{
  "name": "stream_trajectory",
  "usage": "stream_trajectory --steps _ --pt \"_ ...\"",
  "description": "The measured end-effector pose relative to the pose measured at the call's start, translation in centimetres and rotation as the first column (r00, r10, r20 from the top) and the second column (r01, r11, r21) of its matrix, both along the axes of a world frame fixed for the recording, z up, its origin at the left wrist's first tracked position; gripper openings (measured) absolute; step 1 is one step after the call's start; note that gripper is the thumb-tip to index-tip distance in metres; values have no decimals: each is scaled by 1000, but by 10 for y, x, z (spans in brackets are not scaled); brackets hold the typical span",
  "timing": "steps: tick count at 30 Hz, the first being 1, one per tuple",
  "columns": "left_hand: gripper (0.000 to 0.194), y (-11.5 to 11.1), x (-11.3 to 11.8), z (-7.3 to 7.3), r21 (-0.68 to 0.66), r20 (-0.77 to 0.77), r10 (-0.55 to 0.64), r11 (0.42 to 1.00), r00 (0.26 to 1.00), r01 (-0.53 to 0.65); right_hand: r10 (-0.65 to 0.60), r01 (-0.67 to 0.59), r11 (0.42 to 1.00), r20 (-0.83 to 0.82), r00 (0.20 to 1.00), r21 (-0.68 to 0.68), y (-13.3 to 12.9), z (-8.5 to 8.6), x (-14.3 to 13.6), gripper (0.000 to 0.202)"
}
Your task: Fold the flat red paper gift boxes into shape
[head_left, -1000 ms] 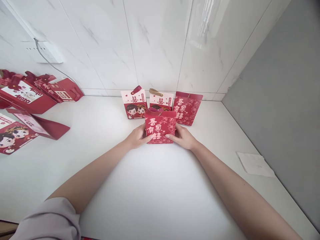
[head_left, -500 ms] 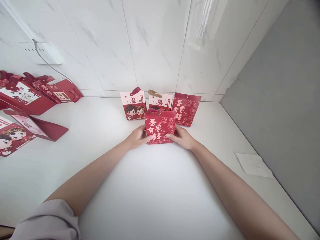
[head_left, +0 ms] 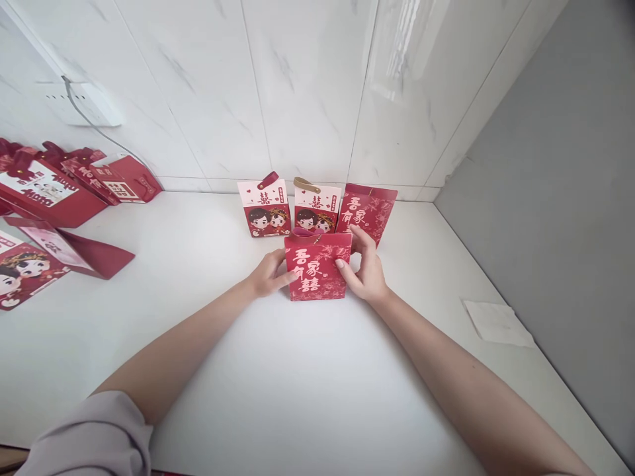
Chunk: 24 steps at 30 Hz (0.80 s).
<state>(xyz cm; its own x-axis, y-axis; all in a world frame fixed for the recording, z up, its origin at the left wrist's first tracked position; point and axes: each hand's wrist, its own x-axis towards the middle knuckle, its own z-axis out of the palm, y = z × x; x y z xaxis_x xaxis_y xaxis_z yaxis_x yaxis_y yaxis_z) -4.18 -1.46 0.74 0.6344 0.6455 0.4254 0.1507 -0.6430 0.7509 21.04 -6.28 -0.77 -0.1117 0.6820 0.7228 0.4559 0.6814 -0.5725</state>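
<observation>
Between my hands stands a red gift box [head_left: 322, 281] with pale Chinese characters, a flower print and a dark red strap on top. My left hand [head_left: 270, 274] grips its left side, thumb on the front and the other fingers partly hidden. At the right side, my right hand [head_left: 366, 271] holds the box with its thumb on the front; its index finger is raised near the upper edge. Behind it, in a row, are a white-and-red gift box with a red strap [head_left: 268, 211], one with a gold strap [head_left: 315, 206] and another red flower-print box [head_left: 374, 208].
On the left lie several more red boxes [head_left: 89, 211] and a box with cartoon figures [head_left: 30, 268]. A white tiled wall [head_left: 307, 92] with a socket and cable stands behind the white table [head_left: 297, 383]. A folded white paper [head_left: 499, 322] lies at the right edge.
The held red box has come a little closer to me, showing more of the gold-strapped box behind. My right hand has shifted up its side and its index finger has lifted.
</observation>
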Motion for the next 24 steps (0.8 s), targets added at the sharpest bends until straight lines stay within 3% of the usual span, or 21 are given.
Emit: stream_trajectory --steps 4,9,15,20,22,24 --pt "41 -17 13 29 -30 140 171 985 975 -169 -130 129 970 -7 991 207 -13 11 -18 55" --pt "35 -40 26 64 46 115 319 944 941 -326 -113 114 945 -22 993 307 -27 20 -33 51" --pt "43 -51 30 79 -12 128 387 921 913 -389 -130 105 931 49 990 349 -32 22 -37 51" --pt "40 -53 25 93 109 104 418 897 902 -428 -50 -5 909 121 991 416 -31 20 -38 62" --pt "38 -52 21 95 148 84 403 899 911 -411 -63 -1 915 146 987 403 -30 17 -38 60" --pt "32 -49 17 94 164 47 315 934 948 -318 -75 10 928 161 984 371 -28 14 -36 57"
